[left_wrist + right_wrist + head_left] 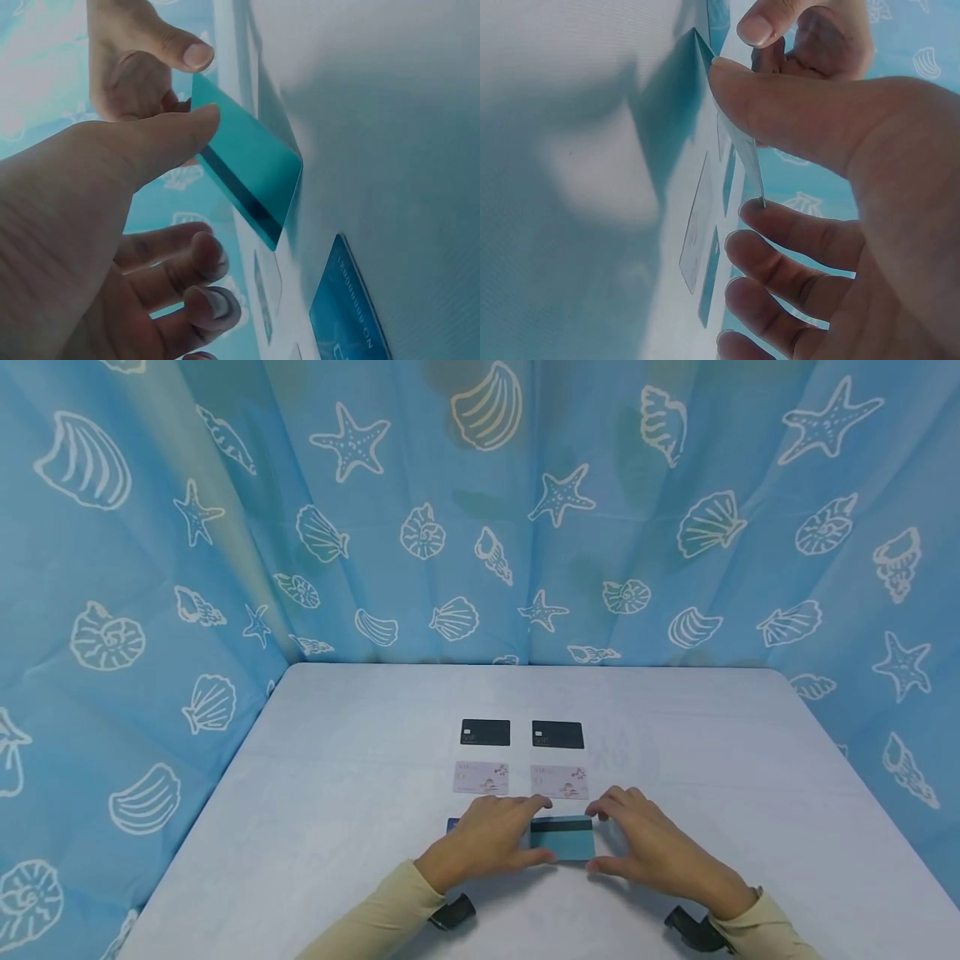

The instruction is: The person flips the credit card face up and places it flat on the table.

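A teal card [562, 843] with a dark stripe is tilted just above the table's near middle. My right hand [660, 847] pinches its right side between thumb and index finger, the other fingers spread, as the right wrist view shows. At the card's left side is my left hand [495, 835], its thumb [187, 127] overlapping the card in the left wrist view. The left hand's other fingers are loosely bent and apart from the card. Partly hidden under the left hand, a blue card [349, 307] lies on the table.
Beyond the hands, two pale pink cards [481, 777] lie side by side on the white table [337, 743]. Two black cards [485, 732] form a row behind them. A blue curtain [480, 585] with shell prints hangs at the back and sides.
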The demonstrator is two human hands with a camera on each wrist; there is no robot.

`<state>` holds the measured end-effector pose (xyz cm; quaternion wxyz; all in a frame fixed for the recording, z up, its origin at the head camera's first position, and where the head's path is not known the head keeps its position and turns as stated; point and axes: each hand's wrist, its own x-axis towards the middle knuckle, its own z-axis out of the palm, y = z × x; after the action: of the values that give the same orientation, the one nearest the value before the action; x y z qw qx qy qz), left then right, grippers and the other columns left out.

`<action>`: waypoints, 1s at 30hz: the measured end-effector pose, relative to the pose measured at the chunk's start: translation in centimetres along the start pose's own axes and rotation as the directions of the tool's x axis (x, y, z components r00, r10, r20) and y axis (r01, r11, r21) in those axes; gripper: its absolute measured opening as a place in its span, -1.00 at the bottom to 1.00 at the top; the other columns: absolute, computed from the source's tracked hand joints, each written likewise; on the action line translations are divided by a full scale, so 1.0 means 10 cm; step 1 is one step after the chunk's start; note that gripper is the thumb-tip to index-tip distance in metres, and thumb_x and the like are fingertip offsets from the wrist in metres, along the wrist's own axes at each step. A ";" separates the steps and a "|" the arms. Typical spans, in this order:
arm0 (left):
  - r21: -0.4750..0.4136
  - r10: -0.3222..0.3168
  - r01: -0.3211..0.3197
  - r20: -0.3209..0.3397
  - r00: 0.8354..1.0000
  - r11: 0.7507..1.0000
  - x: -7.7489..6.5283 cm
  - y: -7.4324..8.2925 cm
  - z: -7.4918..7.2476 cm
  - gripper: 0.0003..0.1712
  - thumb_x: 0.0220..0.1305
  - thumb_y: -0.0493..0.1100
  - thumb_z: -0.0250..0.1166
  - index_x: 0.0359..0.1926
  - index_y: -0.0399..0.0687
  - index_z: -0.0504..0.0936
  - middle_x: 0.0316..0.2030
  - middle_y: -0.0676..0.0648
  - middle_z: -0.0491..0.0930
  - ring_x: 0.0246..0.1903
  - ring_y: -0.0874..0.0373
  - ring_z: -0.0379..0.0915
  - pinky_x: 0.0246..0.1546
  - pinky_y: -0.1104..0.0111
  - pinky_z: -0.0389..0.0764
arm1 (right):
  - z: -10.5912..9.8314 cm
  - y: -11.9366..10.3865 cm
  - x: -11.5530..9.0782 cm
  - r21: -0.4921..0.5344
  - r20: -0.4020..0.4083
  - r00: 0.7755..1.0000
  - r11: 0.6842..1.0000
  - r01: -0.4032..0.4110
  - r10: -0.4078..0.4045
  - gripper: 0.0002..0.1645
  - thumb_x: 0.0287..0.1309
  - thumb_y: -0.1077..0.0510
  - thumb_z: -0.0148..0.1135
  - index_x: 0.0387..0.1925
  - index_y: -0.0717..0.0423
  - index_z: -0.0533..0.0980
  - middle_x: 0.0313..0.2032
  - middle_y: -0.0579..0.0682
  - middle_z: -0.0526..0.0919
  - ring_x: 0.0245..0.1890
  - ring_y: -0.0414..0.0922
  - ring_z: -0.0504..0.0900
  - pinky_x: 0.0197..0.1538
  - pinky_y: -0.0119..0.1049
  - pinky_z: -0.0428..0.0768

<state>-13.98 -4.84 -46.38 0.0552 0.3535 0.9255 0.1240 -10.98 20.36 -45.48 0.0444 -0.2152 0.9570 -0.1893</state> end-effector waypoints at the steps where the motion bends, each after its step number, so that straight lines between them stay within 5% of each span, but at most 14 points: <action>1: -0.005 0.000 0.000 -0.006 1.000 1.000 0.00 0.00 0.00 -0.21 0.25 0.39 0.36 0.36 0.13 0.50 0.10 0.07 0.75 -0.30 0.38 0.55 -0.22 0.47 0.56 | -0.01 0.00 0.00 0.002 0.001 1.000 1.000 0.000 0.000 -0.21 -0.15 -0.23 0.67 0.11 -0.03 0.60 -0.07 -0.22 0.58 -0.04 -0.18 0.45 0.05 -0.06 0.56; 30: -0.071 0.046 -0.054 -0.106 0.993 0.996 0.02 0.15 0.13 -0.22 0.27 0.39 0.34 0.35 0.09 0.49 0.02 0.08 0.76 -0.24 0.37 0.62 -0.27 0.55 0.52 | -0.10 -0.14 0.01 -0.036 -0.019 0.999 0.999 0.025 -0.026 -0.26 -0.13 -0.21 0.66 0.10 -0.12 0.59 -0.05 -0.18 0.59 -0.03 -0.18 0.45 0.07 -0.04 0.57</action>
<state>-12.91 -3.33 -47.25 0.0165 0.3672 0.9128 0.1778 -10.71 19.45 -43.99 0.0288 -0.2263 0.9578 -0.1749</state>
